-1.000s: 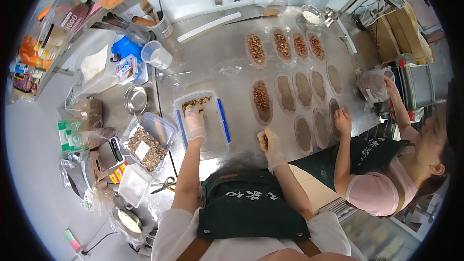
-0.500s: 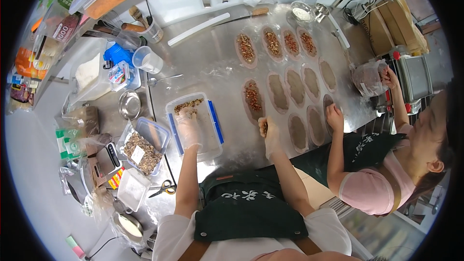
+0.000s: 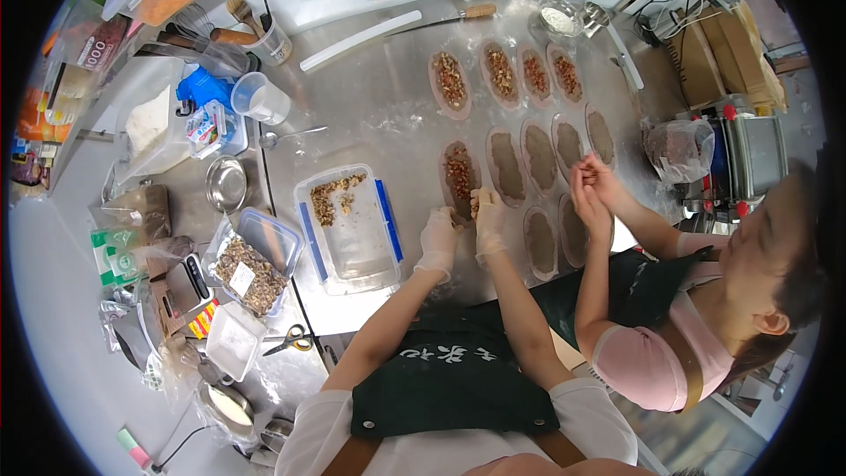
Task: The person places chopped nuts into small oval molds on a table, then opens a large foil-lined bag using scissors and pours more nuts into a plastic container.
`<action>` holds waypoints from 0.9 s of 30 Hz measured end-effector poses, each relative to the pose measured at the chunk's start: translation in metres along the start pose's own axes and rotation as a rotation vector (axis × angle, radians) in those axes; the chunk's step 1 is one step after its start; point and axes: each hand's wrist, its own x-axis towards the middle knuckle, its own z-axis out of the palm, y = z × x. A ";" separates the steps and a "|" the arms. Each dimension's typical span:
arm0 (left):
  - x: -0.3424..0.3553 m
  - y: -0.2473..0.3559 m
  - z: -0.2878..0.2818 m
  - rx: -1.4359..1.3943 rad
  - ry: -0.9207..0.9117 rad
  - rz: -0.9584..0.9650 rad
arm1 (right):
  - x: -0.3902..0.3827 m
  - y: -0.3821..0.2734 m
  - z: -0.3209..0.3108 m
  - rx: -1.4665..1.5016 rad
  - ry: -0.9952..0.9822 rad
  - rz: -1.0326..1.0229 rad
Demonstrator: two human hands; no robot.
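Note:
Both my hands wear clear thin gloves and meet at the near end of a flat oval dough piece (image 3: 458, 178), which has grey-brown paste and a strip of chopped reddish bits and nuts. My right hand (image 3: 490, 229) is curled around chopped nuts (image 3: 477, 204), some showing at its fingertips. My left hand (image 3: 438, 242) has its fingers drawn together by the dough's lower left edge; what they hold is hidden. Left of them is a clear plastic box (image 3: 357, 256) with blue side clips and chopped nuts (image 3: 324, 203) in its far left corner.
Topped dough ovals (image 3: 451, 84) line the far side; paste-covered ovals (image 3: 506, 167) lie to the right. A co-worker's hands (image 3: 592, 183) come together over those at right. Leftward are a metal bowl (image 3: 226, 183), a nut bag (image 3: 247, 273) and scissors (image 3: 291, 340).
My left hand has left the nuts in the box and moved right to the dough beside my right hand. The co-worker's hands have come together, one leaving the plastic bag.

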 end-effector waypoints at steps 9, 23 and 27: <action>0.014 -0.026 0.010 0.073 0.164 0.165 | -0.016 -0.014 -0.003 0.112 -0.069 0.182; 0.036 0.025 0.003 -0.246 0.215 0.285 | -0.085 -0.011 -0.038 0.176 -0.077 0.300; 0.058 0.030 -0.003 -0.183 0.237 0.331 | -0.093 -0.012 -0.035 0.196 -0.085 0.293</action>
